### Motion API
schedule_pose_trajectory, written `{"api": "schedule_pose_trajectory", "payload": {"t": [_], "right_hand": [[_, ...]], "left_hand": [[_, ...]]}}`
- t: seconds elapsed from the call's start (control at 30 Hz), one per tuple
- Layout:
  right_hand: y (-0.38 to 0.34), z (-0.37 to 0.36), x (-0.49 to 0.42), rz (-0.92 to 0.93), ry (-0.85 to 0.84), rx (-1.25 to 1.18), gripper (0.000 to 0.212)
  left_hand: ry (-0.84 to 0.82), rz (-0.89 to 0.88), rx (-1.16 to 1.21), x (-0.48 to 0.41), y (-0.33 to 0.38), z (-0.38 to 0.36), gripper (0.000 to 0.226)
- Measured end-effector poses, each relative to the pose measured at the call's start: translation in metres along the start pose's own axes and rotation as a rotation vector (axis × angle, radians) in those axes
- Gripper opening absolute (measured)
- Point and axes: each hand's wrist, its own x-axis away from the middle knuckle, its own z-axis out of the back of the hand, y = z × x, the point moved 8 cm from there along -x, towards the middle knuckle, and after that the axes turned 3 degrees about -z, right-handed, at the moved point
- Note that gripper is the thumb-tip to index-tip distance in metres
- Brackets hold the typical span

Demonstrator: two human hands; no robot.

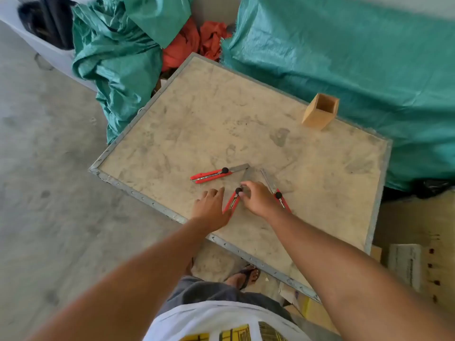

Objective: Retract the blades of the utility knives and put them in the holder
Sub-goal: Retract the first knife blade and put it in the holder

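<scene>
Three knives lie on the surface [172, 134]: left knife [211, 174], middle knife [234, 199], right knife [277, 190]. Both hands flank the middle one. The holder [320, 112] stands far right behind them.

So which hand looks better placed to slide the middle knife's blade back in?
The right hand: its fingertips already sit at the black knob of the middle knife. The left hand lies flat beside the handle, seemingly steadying it.

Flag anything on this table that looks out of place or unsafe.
All three red utility knives lie with blades fully extended: the left knife, the middle knife under the left hand and right hand, and the right knife. The wooden holder stands empty near the far edge.
</scene>
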Motion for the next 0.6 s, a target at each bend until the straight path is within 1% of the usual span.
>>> {"api": "schedule_pose_trajectory", "payload": {"t": [0.13,0.2,0.33,0.47,0.6], "right_hand": [[0.004,-0.013,-0.001,-0.085,0.021,-0.091,0.042],[0.008,-0.017,-0.004,-0.121,0.043,-0.135,0.039],[0.011,-0.015,-0.003,-0.179,0.089,-0.241,0.030],[0.024,-0.018,0.001,-0.282,0.122,-0.434,0.020],[0.042,-0.025,0.007,-0.361,0.138,-0.577,0.012]], "left_hand": [[-0.028,0.043,0.059,0.007,0.001,-0.020,0.060],[-0.035,0.045,0.083,0.008,0.002,-0.029,0.057],[-0.029,0.067,0.202,0.009,0.001,-0.038,0.057],[-0.028,0.054,0.322,0.011,0.002,-0.038,0.057],[-0.031,0.032,0.364,0.013,0.003,-0.038,0.057]]}}
